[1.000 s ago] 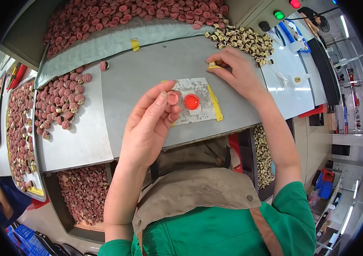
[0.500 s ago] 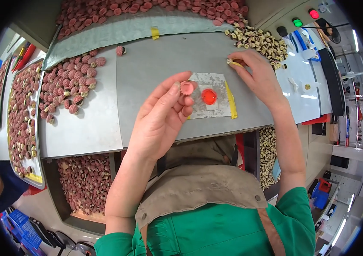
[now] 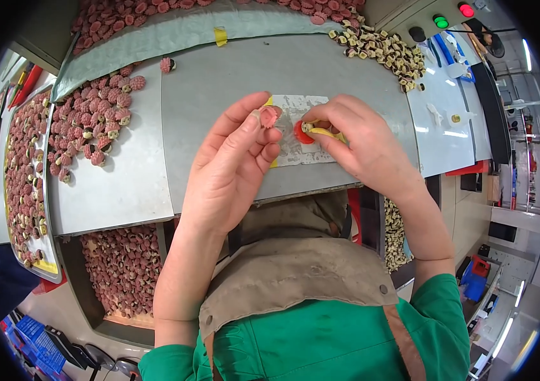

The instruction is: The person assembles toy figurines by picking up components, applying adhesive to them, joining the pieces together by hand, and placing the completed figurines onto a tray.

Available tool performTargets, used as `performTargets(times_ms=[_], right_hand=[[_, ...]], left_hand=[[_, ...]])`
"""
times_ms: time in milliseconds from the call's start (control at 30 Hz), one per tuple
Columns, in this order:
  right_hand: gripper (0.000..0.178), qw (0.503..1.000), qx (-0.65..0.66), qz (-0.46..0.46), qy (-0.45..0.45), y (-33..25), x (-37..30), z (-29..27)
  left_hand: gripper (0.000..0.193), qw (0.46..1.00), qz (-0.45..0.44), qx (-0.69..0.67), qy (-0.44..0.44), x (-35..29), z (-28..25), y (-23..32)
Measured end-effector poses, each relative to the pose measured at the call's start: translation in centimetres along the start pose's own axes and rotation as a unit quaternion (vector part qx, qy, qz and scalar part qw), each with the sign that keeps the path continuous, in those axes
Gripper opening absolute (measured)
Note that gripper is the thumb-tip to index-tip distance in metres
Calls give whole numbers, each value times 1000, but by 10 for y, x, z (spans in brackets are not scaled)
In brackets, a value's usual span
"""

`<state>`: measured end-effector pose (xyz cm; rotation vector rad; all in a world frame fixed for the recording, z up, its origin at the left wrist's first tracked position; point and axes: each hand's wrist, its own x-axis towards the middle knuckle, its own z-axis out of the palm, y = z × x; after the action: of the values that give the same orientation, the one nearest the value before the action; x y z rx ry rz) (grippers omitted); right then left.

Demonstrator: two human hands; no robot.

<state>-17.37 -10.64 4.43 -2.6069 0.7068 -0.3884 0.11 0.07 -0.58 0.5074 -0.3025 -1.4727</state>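
Note:
My left hand is raised over the work surface, pinching a small pink scalloped cup-shaped piece between thumb and fingertips, its hollow side showing. Close by, my right hand is closed on a small cream-and-dark piece, partly hidden by the fingers; something yellow is at those fingertips. That piece is over or touching a round red pad, and I cannot tell which. The pad lies on a worn, mottled pale plate, partly covered by my right hand.
Pink-and-cream pieces are heaped at left, beside a filled tray. Pink cups lie at the back behind a pale green sheet. Small cream-and-dark pieces are piled at back right. Below the tabletop sits a bin of pink pieces.
My right hand has moved left and nearer, bringing the small cream-and-dark piece from beside the back-right pile to the red pad. The left hand still holds the pink cup. The view has shifted slightly.

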Motion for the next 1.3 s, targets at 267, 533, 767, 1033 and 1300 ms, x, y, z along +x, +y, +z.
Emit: performTargets(times_ms=[267, 533, 767, 1033, 1300], right_hand=[[21, 993, -7, -117, 10, 14, 6, -1], [23, 989, -112, -95, 18, 3, -1, 1], [18, 986, 146, 72, -36, 2, -4, -4], [20, 869, 478, 89, 88, -15, -7, 16], [22, 979, 104, -100, 144, -16, 0, 21]], left_hand=[[38, 1000, 2, 15, 14, -1, 5, -1], [36, 1000, 21, 22, 2, -2, 2, -4], [34, 998, 19, 63, 13, -4, 7, -3], [31, 992, 6, 125, 5, -5, 12, -4], [29, 989, 50, 135, 22, -4, 14, -10]])
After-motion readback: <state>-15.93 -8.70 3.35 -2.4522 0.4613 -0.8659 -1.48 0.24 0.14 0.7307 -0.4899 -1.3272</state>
